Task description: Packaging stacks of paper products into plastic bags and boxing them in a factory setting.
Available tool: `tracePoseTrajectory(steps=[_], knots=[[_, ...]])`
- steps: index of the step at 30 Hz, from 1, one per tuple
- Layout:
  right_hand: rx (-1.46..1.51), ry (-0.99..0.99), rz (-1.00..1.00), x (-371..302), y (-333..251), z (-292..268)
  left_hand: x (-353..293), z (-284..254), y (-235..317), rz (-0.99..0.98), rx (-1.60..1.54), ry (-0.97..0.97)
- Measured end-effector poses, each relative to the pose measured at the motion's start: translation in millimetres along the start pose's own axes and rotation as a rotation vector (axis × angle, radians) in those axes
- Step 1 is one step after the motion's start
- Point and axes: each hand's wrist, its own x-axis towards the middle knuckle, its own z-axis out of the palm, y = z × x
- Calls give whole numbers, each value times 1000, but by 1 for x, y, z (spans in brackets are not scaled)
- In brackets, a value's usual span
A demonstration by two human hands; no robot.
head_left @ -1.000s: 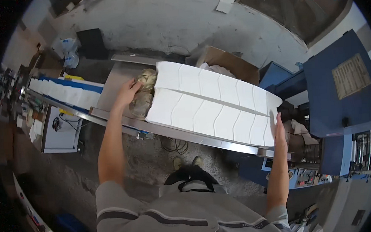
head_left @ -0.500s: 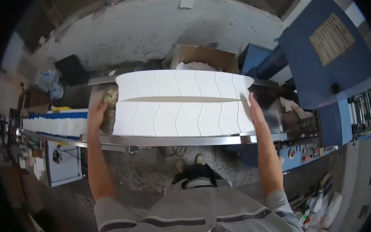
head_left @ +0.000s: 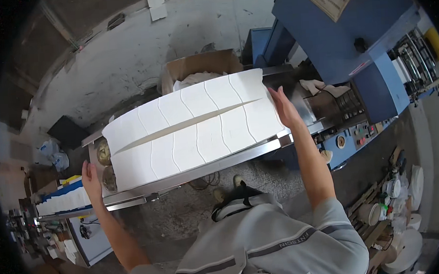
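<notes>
I watch two long rows of white paper stacks (head_left: 190, 150) lying on the metal worktop (head_left: 196, 174). The right hand (head_left: 285, 110), open, flattens against their right end. Brown wrapped bundles (head_left: 104, 153) stand between their left end and the open, empty left hand (head_left: 91, 182). Behind them sits a cardboard box (head_left: 202, 65).

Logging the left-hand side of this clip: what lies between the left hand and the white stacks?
In the head view, two round, brownish bundles lie between the left hand and the left end of the white stacks.
</notes>
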Motion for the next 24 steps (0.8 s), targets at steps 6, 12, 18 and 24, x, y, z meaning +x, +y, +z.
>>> tracePoseTrajectory(steps=[6, 12, 18, 24], knots=[[7, 26, 12, 6, 3, 0, -31, 4, 48, 15, -17, 41], [-70, 82, 7, -1, -12, 18, -53, 7, 61, 66, -20, 8], [-179, 103, 57, 15, 9, -6, -61, 23, 60, 97, -125, -18], [-212, 27, 88, 18, 6, 0, -72, 20, 52, 6, -136, -6]])
